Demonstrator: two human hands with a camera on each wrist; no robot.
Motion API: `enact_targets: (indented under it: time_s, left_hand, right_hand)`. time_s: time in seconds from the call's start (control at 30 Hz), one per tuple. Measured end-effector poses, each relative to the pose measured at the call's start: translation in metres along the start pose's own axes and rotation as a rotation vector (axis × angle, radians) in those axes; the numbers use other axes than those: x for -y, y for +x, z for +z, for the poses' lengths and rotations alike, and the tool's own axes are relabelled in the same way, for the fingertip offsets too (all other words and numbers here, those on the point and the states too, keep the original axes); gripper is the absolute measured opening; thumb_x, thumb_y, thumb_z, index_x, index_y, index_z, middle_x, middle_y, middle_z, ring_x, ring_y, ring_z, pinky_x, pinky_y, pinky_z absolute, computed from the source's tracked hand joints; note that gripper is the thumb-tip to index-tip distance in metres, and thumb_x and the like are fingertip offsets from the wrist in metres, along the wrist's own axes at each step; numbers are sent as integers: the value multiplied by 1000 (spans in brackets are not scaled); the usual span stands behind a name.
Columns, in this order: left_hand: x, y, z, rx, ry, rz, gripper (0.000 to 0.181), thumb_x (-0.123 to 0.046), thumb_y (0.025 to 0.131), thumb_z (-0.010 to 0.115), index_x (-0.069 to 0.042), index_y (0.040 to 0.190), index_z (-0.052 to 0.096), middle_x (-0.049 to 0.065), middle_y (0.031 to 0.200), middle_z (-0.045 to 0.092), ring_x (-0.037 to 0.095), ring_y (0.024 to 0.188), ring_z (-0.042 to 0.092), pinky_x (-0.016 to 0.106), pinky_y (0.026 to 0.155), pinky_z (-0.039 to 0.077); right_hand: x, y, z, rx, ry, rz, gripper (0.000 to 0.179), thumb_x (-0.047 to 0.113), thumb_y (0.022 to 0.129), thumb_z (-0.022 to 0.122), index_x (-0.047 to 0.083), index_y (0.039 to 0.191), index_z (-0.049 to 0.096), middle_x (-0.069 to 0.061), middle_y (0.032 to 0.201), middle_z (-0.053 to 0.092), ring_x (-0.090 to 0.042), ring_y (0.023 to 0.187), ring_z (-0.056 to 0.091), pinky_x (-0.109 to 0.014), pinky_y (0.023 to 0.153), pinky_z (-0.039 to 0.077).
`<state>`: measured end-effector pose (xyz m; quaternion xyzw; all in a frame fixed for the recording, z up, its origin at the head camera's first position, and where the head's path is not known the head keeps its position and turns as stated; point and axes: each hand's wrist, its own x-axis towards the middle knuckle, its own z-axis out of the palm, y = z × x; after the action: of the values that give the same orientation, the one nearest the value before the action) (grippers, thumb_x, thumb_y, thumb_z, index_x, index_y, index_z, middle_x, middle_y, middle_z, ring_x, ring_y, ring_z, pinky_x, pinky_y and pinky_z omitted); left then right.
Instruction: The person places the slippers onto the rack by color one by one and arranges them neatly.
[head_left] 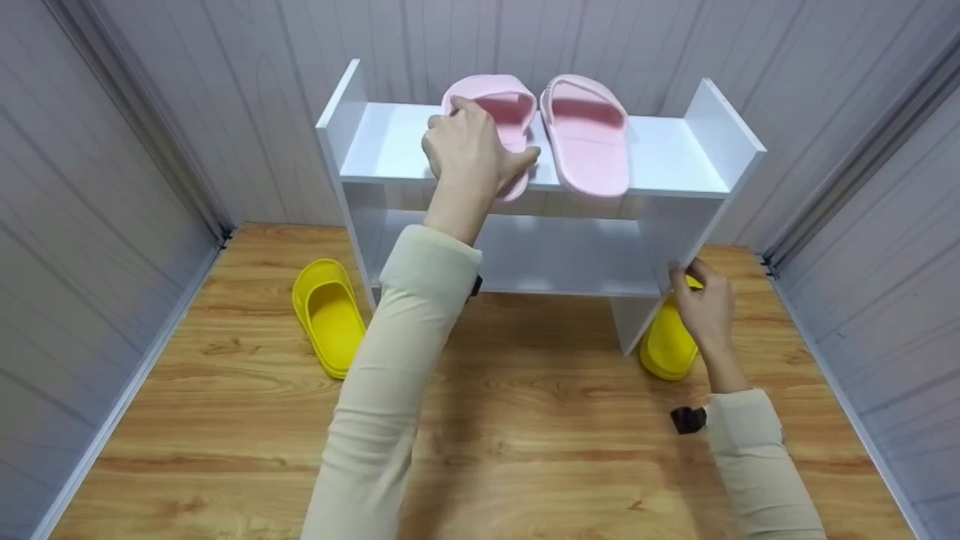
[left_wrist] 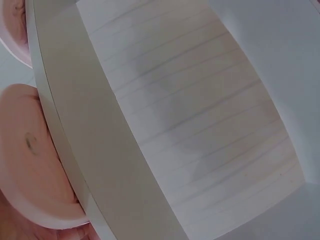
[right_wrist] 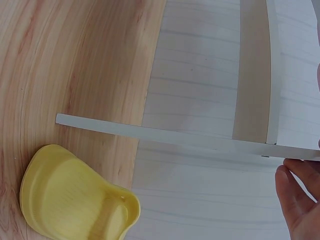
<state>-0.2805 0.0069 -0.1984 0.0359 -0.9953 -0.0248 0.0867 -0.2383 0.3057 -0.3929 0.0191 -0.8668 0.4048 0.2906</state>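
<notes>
My left hand (head_left: 469, 146) grips a pink slipper (head_left: 491, 84) on the top board of a white shoe rack (head_left: 401, 142), thumb along its right side and fingers across its left. That slipper's heel (left_wrist: 32, 155) juts past the board's front edge in the left wrist view. Beside it lies a matching pink slipper (head_left: 596, 157), toe toward the wall. Lower down, my right hand (head_left: 705, 304) holds the front edge of the rack's right side panel. The thumb and fingers (right_wrist: 297, 190) show against that panel in the right wrist view.
A yellow slipper (head_left: 337, 330) lies on the wooden floor (head_left: 525, 420) left of the rack. Another yellow slipper (head_left: 667, 349) lies by the right panel, partly behind my right hand. Pale panelled walls (head_left: 112, 150) enclose the back and both sides.
</notes>
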Motion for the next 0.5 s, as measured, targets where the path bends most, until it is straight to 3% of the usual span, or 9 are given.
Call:
enact_targets:
  time_s: [0.3, 0.5]
  left_hand:
    - [-2, 0, 0, -9, 15, 18, 111, -80, 63, 37, 9, 128, 29, 11, 98, 54, 23, 86, 52, 29, 58, 45]
    - [2, 1, 0, 0, 8, 37, 116, -82, 64, 31, 9, 134, 19, 13, 97, 57, 25, 88, 53, 29, 59, 45]
  right_hand:
    - [0, 1, 0, 9, -7, 17, 34, 27, 88, 52, 0, 105, 63, -14, 99, 63, -22, 92, 59, -36, 71, 49]
    - [0, 1, 1, 12, -2, 21, 32, 24, 88, 51, -1, 104, 63, -14, 99, 63, -23, 91, 59, -35, 71, 49]
